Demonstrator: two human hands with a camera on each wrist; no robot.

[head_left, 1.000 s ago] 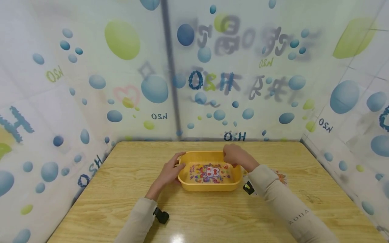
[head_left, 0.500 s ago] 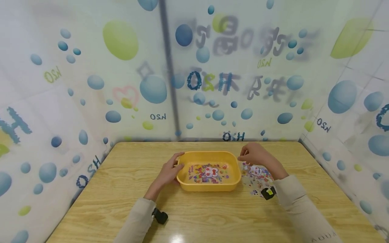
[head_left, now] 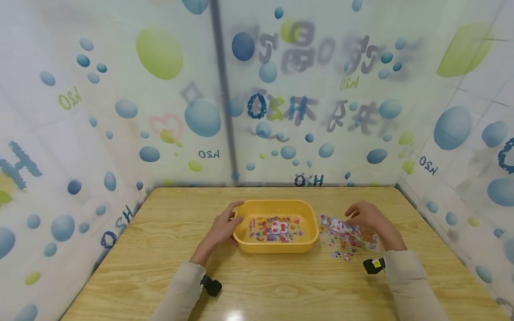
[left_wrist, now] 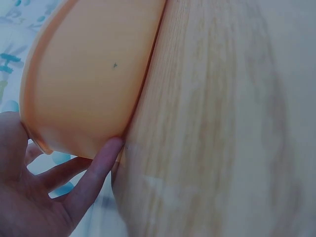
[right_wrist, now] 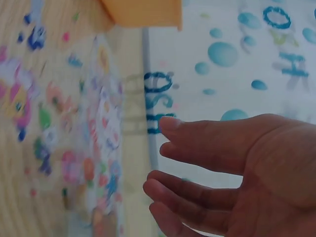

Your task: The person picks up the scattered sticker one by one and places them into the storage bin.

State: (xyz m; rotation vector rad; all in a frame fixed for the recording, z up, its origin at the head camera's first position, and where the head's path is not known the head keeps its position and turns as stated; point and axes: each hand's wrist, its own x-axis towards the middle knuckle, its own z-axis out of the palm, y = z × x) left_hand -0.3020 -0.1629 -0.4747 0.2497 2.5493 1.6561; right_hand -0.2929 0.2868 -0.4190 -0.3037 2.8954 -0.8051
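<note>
In the head view, my left hand (head_left: 220, 226) grips the tray (head_left: 277, 248), with one sticker sheet (head_left: 279, 228), possibly more, already inside. My right hand (head_left: 371, 219), fingers loose and holding nothing, is near the remaining stickers (head_left: 347, 244) on the table (head_left: 168, 227).

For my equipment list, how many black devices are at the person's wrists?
2: the left device near the left hand, the right device near the right hand, each at its sleeve's inner side. No third shows; the sleeves could hide more.
</note>
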